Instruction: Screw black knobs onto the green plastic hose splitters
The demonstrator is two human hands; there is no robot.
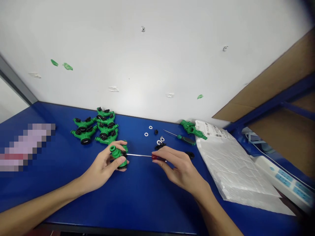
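- White wall (147, 59) — marked with green scraps — behind everything.
- Blue table (137, 203), carrying the parts.
- White padded package (228, 164), lying flat at the table's right.
- Power strip (280, 178), beside the package.
- Green Y-shaped connectors (105, 130) with black fittings, grouped beyond the left hand.
- Left hand (104, 167): fingers curled around a green connector, thumb pressed on its near side.
- Right hand (180, 167): fingers pinched closed on the screwdriver's red handle.
- Green-handled screwdriver (185, 140), lying beyond the right hand.
- Red-handled screwdriver (139, 155), shaft pointing left, tip at the held connector's black part.
- Held connector (117, 153), raised above the table, left of the screwdriver.
- White rings (150, 127), scattered mid-table — small.
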